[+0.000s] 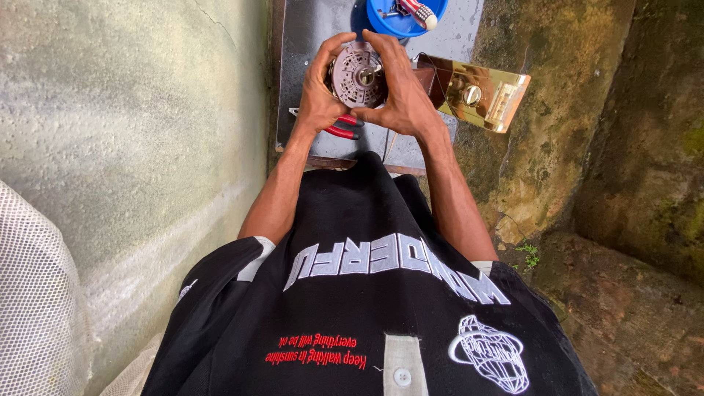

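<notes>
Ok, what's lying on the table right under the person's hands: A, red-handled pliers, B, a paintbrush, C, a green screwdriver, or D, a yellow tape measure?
A: red handles of pliers poke out on the grey table just beneath the left hand and right hand, which together clasp a round motor part.

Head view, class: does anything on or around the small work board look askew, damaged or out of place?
The shiny gold box juts over the grey board's right edge, tilted. The red-handled pliers lie half hidden under both hands. Left hand and right hand cup a round motor part; no damage shows.
</notes>
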